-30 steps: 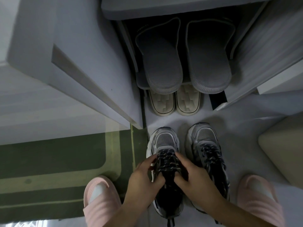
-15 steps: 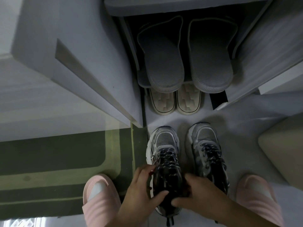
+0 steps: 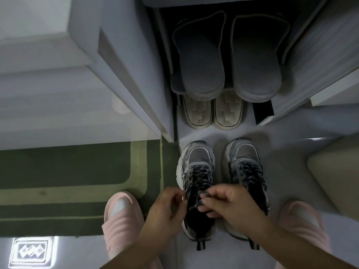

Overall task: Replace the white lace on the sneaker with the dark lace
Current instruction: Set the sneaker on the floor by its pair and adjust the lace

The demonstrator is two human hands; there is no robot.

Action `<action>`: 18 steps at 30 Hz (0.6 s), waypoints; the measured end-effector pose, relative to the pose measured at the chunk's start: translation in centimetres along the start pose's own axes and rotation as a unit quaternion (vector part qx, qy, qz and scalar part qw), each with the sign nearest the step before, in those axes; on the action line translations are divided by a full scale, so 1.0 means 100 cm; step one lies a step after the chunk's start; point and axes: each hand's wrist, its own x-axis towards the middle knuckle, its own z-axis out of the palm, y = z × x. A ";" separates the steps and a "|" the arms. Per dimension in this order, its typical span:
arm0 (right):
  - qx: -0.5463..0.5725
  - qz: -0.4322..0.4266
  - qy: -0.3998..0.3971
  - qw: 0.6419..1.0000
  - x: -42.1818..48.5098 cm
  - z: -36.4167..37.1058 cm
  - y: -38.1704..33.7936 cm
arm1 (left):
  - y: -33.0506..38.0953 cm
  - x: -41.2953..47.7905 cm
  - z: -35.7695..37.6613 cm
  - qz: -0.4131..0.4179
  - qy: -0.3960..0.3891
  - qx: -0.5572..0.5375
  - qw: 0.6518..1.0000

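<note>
Your right fingers (image 3: pixel 212 192) pinch a loose end of the dark speckled lace (image 3: pixel 200 176); your left fingers (image 3: pixel 175 194) curl beside the collar, their hold unclear. The grey mesh sneaker (image 3: pixel 196 158) stands on the floor (image 3: pixel 281 171), near centre. Tug unevenly and the end could slip free.

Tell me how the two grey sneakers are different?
The left sneaker has its dark lace pinched by the right hand, the left hand at its side; the right sneaker has its lace untouched. The left sneaker sits by the green rug, the right sneaker farther off. Both are grey.
</note>
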 end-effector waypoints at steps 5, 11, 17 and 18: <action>-0.584 -0.231 0.009 0.778 0.004 -0.004 0.029 | 0.013 -0.004 -0.005 0.012 -0.044 -0.005 0.999; -0.657 -0.252 -0.117 0.701 0.005 -0.002 0.033 | 0.016 -0.009 0.019 0.033 -0.203 0.102 0.973; -0.557 -0.076 -0.013 0.827 -0.011 -0.072 -0.016 | 0.023 -0.004 0.006 -0.009 -0.169 0.206 0.964; -0.585 -0.025 0.014 0.810 -0.015 -0.085 -0.020 | 0.022 -0.001 0.002 -0.028 -0.138 0.229 0.963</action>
